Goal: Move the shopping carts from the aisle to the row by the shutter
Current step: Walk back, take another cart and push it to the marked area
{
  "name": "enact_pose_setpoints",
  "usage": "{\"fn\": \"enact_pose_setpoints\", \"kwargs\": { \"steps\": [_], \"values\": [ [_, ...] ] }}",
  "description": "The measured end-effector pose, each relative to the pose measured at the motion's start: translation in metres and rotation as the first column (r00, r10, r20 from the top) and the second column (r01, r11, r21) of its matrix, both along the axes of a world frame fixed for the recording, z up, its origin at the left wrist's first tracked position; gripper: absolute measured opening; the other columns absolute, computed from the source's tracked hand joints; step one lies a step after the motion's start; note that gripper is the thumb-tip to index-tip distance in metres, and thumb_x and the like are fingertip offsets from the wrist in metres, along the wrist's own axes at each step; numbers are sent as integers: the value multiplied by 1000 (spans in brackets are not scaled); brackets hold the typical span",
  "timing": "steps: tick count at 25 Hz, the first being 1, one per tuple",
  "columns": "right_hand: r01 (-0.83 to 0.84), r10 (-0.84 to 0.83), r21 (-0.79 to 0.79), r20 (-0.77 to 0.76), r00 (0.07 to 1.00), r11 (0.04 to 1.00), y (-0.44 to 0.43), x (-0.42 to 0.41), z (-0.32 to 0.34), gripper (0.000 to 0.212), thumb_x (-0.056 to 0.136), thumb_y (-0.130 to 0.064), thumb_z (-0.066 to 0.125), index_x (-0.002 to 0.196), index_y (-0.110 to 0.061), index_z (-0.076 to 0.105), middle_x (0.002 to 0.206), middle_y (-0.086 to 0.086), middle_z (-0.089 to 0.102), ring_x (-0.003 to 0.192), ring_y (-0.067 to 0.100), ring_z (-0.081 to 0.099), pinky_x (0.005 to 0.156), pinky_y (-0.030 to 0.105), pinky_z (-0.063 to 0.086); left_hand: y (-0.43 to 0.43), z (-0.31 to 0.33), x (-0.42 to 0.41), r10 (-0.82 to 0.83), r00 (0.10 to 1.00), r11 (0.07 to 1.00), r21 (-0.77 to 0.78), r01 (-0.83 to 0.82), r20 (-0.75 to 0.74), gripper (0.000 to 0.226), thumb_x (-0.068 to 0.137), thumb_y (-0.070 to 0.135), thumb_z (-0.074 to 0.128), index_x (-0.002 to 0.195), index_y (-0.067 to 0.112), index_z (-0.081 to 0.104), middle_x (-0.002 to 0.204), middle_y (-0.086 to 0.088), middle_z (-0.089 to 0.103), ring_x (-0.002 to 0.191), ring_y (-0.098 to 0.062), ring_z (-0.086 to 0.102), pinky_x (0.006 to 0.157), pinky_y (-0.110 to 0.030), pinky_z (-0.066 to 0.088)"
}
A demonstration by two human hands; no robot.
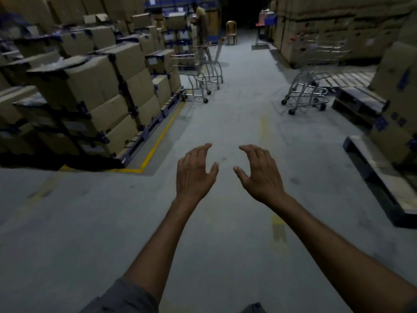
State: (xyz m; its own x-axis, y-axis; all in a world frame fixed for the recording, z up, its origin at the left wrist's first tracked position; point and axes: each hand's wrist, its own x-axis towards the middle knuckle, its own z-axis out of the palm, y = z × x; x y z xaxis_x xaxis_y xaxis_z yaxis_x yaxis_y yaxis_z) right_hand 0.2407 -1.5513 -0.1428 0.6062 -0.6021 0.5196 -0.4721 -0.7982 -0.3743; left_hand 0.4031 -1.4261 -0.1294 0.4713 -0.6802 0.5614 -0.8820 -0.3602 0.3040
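Two hands, left hand [195, 172] and right hand [259, 175], reach forward, fingers loosely curled, holding nothing.
Two cart groups stand well ahead of them: left carts [200, 73] beside the boxes [90, 82], right carts [309, 86] by a pallet [358, 102]; the blur hides how many carts are in each group.

The whole scene is dim, bluish-grey and low in contrast. The concrete floor [225, 123] just right of the yellow floor line [158, 141] is the brightest patch, lit softly from above. Far beyond the line the aisle ends in near-black. Left of the line, the cardboard boxes [90, 75] catch weak light on their tops, and deep shadow pools at their base. The shopping cart [311, 86] well right of the line is smeared by blur, its wire basket almost dissolved. The nested carts [203, 71] past the line's far end are soft. Wide-angle distortion bows the stacks furthest left of the line, which also smear.
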Motion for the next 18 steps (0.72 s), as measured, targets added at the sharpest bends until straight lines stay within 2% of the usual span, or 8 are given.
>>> {"fn": "enact_pose_setpoints", "kwargs": {
  "steps": [5,11,18],
  "values": [
    [121,-121,10,-2,993,993,-79,27,-3,57,95,-44,62,145,-26,42,146,0,47,132,22,42,103,42,41,-95,-4,36,-126,992,992,7,126,11,57,93,47,64,144,28,48,139,4,58,129,-18,51,101,-38,39],
    [192,-192,37,-8,981,981,-204,38,-23,56,95,-46,61,144,-28,42,145,-2,47,132,20,42,103,41,42,-227,-23,67,-215,977,977,5,215,15,58,95,62,57,141,28,52,136,6,60,130,-17,52,99,-39,43],
    [167,-174,136,43,984,977,-386,50,-21,55,96,-55,58,144,-31,45,141,-4,53,132,18,44,106,41,42,-406,-19,90,-233,972,972,3,234,-31,62,94,67,54,139,25,56,137,4,63,126,-18,56,99,-40,46]
  ]
}}
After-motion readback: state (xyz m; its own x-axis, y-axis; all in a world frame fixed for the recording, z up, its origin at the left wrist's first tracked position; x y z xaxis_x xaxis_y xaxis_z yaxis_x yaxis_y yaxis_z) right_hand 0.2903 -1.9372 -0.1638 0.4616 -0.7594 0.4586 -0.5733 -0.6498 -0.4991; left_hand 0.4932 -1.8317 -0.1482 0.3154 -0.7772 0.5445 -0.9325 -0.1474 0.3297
